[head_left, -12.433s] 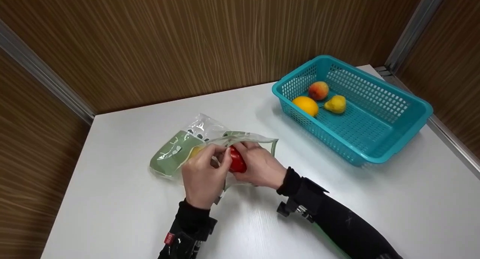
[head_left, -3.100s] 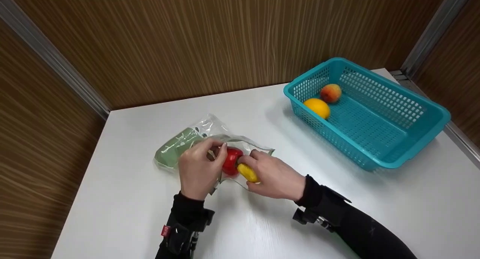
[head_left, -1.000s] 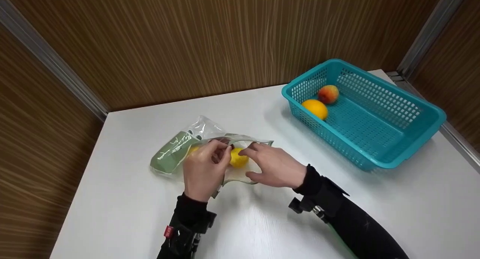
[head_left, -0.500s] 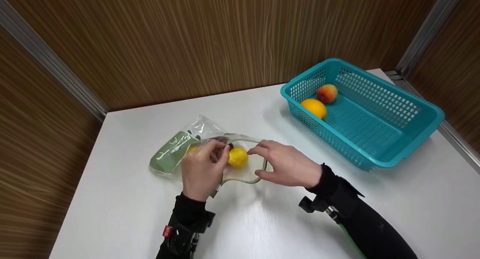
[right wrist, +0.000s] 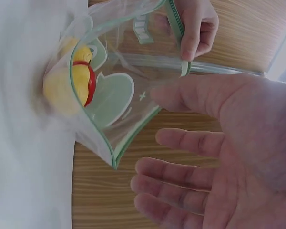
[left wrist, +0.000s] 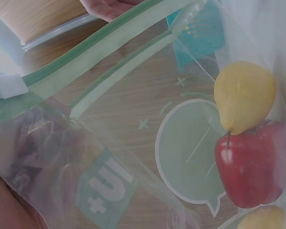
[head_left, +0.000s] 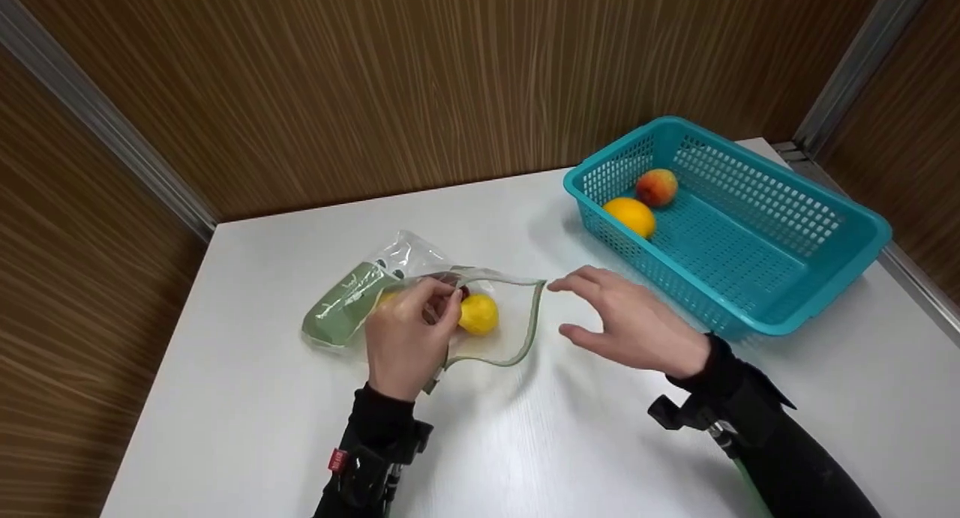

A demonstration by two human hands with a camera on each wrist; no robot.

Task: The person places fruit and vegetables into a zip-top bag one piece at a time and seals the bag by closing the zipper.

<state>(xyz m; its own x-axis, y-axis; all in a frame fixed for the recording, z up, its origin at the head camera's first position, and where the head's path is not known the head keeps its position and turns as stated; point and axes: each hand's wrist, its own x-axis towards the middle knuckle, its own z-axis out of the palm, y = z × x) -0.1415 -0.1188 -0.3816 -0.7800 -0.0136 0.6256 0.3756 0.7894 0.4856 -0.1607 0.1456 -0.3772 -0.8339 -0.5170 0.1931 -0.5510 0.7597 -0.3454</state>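
Observation:
A clear plastic slider zip bag [head_left: 342, 312] with green printing lies on its side on the table. Its green-edged mouth gapes to the right. My left hand [head_left: 407, 342] pinches the edge of that mouth between thumb and fingers. Just inside is a yellow pear [head_left: 478, 314]. Through the plastic in the left wrist view, the pear touches a red bell pepper [left wrist: 250, 167], and another yellow fruit [left wrist: 263, 218] is partly cut off by the frame. My right hand [head_left: 637, 323] is in the air right of the mouth, apart from the bag, fingers spread and holding nothing.
A teal plastic basket [head_left: 697, 289] stands at the back right of the white table [head_left: 262, 428]. In its left end are a peach [head_left: 656, 187] and an orange-yellow fruit [head_left: 630, 218]. Wood-grain panels [head_left: 420, 91] close off the back and sides.
The pear has gone from the basket into the bag. My right hand has let go of it and drawn back to the right. My left hand stays at the bag's edge.

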